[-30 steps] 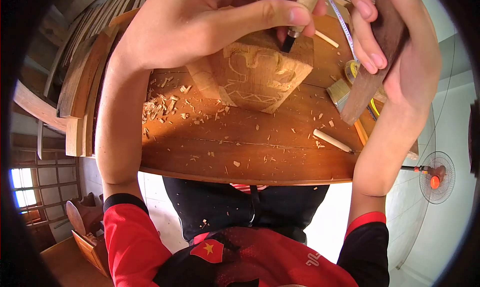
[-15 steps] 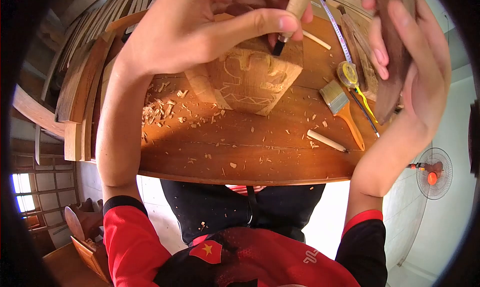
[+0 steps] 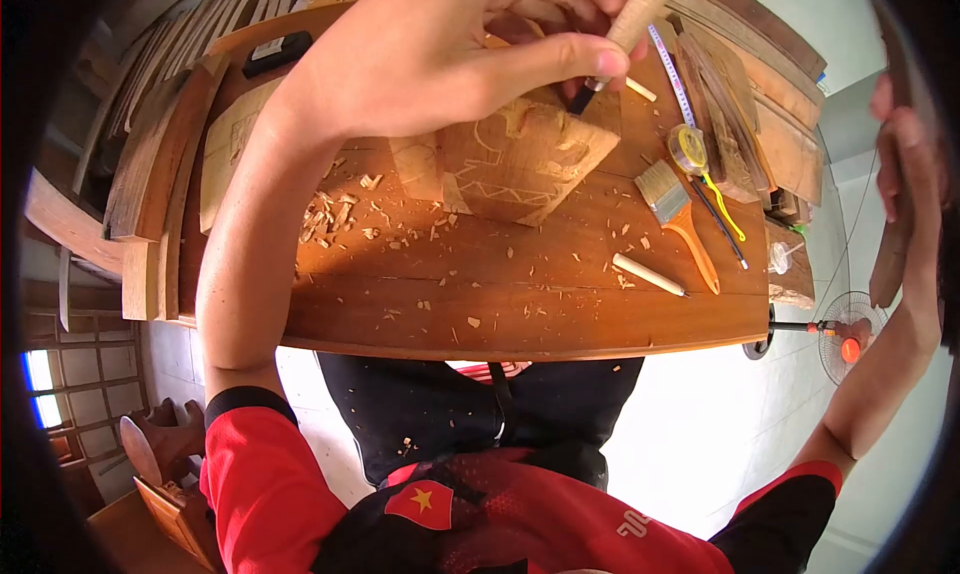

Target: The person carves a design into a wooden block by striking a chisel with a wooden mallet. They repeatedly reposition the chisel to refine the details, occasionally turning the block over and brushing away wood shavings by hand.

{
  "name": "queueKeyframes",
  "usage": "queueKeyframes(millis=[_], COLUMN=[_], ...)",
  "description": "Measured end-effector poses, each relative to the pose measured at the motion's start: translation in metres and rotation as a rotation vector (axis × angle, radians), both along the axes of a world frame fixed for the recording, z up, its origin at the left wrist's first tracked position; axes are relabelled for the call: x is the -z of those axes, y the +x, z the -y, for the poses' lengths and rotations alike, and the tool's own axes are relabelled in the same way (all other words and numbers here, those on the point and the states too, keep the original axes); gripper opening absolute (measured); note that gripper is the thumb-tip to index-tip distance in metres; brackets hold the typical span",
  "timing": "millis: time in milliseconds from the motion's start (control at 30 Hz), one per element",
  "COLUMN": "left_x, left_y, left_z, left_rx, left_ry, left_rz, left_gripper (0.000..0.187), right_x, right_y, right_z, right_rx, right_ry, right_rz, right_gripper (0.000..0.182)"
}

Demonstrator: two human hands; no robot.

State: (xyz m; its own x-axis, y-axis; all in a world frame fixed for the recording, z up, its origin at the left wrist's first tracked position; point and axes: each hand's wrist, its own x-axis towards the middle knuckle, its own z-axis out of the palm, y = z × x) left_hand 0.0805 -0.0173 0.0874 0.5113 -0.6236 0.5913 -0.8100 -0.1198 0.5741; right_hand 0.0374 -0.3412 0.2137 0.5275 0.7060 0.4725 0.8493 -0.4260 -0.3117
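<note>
Polished brown table [image 3: 540, 324] spreads beneath the left arm, with stacked boards [image 3: 170, 164] outside the left forearm and 1 fan [image 3: 850, 342] inward of the right forearm. Reaching forward, the left arm bends at the wrist so that the left hand [image 3: 465, 64] turns inward, its thumb and fingers pinching 1 chisel [image 3: 642, 19] held at a slant. Just below that hand is 1 carved wooden block [image 3: 525, 169]; the chisel's dark end is at the upper edge of its patterned face, though I cannot tell whether it cuts in. Stretched out sideways past the table, the right arm lifts the right hand [image 3: 915, 174], its fingers wrapped around 1 dark wooden bar [image 3: 888, 269]. Between the hands lie 1 tape measure [image 3: 687, 150] with its strip drawn out, 1 brush [image 3: 684, 230], 1 thin dark rod [image 3: 719, 214] and 2 pale sticks [image 3: 648, 274]. Shavings [image 3: 328, 219] gather beside the left forearm.
</note>
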Motion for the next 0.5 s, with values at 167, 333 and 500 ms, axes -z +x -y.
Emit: queueKeyframes(millis=[167, 333, 500], left_x=[-0.001, -0.005, -0.002], left_y=[0.006, -0.001, 0.002], left_z=[-0.005, 0.000, -0.001], left_rx=[-0.050, -0.044, -0.023], left_ry=[0.099, 0.042, 0.017], left_rz=[0.154, 0.025, 0.084], left_gripper=[0.017, 0.016, 0.014], right_x=[-0.015, -0.015, -0.015], right_y=[0.006, 0.004, 0.005], right_z=[0.003, -0.013, -0.027], right_rx=[0.005, 0.062, 0.092], right_ry=[-0.219, -0.255, -0.262], right_rz=[0.087, 0.074, 0.052], right_gripper=[0.067, 0.065, 0.063])
